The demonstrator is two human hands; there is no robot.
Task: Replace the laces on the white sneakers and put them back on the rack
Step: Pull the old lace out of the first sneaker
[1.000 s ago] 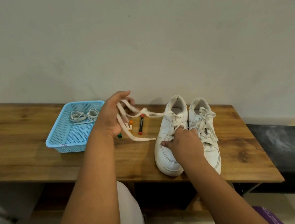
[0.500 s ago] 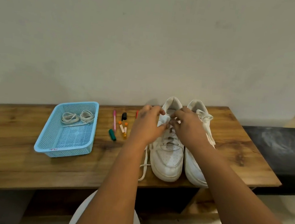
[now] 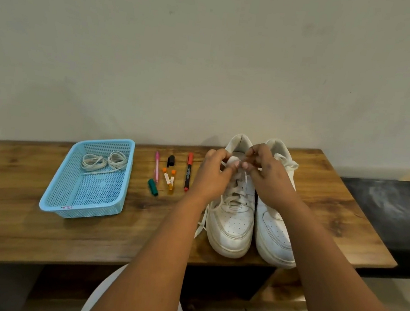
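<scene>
Since half a second ago my hands have barely shifted: both remain bunched over the top eyelets of the left sneaker (image 3: 232, 217), and the loose lace end (image 3: 201, 225) hangs off its left side onto the desk (image 3: 12, 223) as before. A second ago my left hand was out to the left, pulling the lace taut.

My left hand (image 3: 213, 176) and right hand (image 3: 267, 180) meet at the shoe's tongue, fingertips curled and almost touching. Each grip is narrow, pinching the white lace near the collar.

The right sneaker (image 3: 276, 230) stands touching the left one, toes toward me, near the desk's front edge.

A light blue basket (image 3: 83, 208) sits well to the left, holding two coiled white laces (image 3: 104, 162) at its far end.

Between the basket and shoes lie pens and markers (image 3: 188, 171).
</scene>
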